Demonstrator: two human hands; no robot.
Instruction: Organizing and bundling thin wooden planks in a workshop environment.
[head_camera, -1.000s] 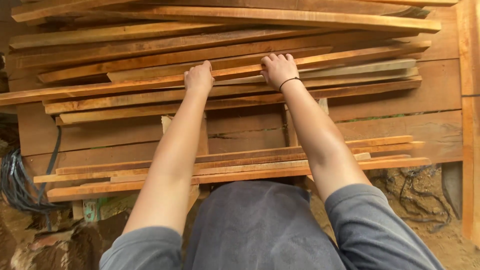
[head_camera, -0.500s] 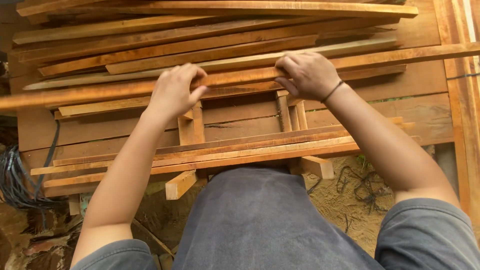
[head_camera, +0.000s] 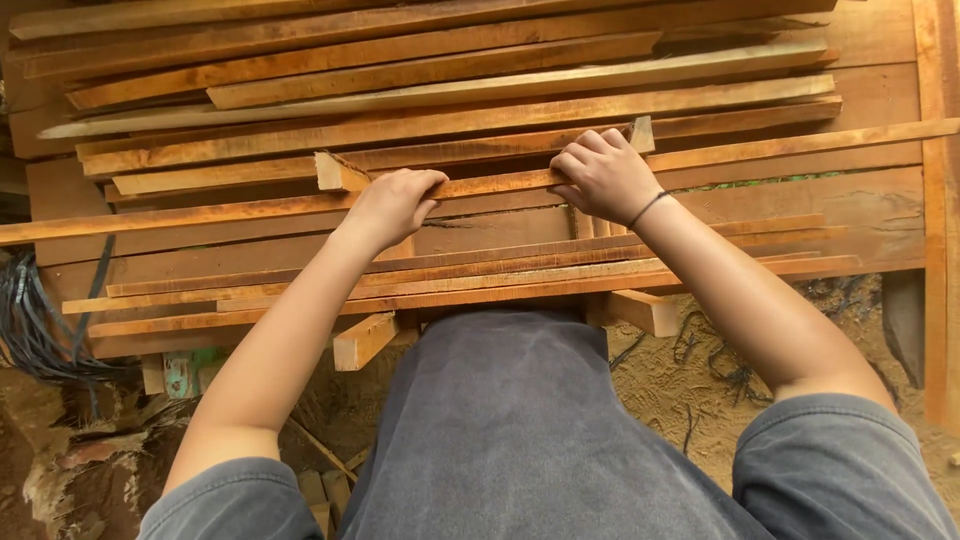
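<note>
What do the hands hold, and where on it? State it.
Both the left hand and the right hand grip one long thin wooden strip near its middle, fingers curled over its top edge.

A bundle of dark cables (head_camera: 40, 325) lies at the left edge, over sandy brown ground (head_camera: 700, 370) littered with wood scraps. A short pale wooden offcut (head_camera: 365, 340) juts from beneath the stack, near a small green block (head_camera: 185, 372)
</note>
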